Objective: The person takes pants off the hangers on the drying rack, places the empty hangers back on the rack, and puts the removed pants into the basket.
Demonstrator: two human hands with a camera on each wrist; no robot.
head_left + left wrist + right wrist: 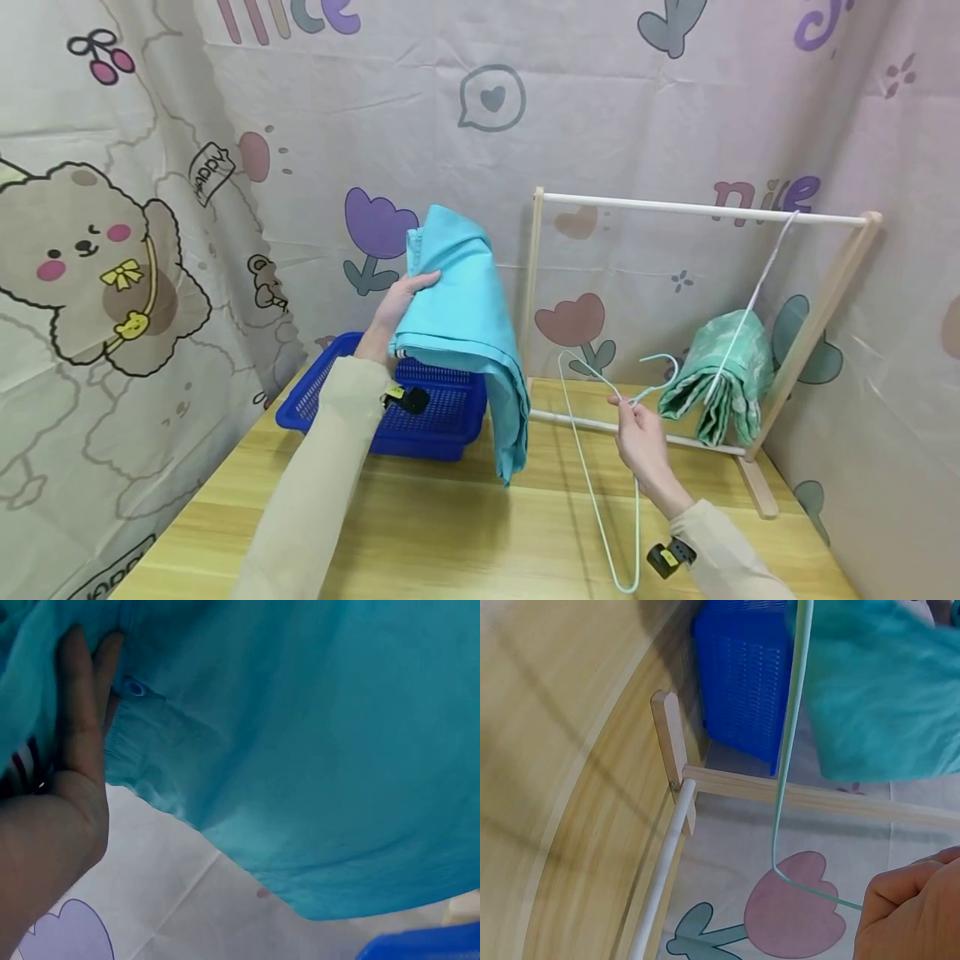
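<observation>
My left hand point(396, 308) holds a folded turquoise garment point(461, 287) by its left side, up above the basket. In the head view the thumb lies over the cloth; the left wrist view shows fingers among its folds, near a small round button point(134, 687). One end of the garment point(885, 697) hangs down to the right. My right hand point(643, 442) pinches a pale green wire hanger point(587, 467) near the base of its hook, and the hanger's long side points down toward the table. In the right wrist view, the fist point(911, 907) covers part of the wire.
A blue perforated basket point(431, 446) stands on the wooden table point(442, 533), behind the garment. At the right is a wooden rack point(813, 333) with a white top bar point(675, 205). A green patterned cloth point(738, 358) hangs there on a pale hanger. Printed curtains surround the table.
</observation>
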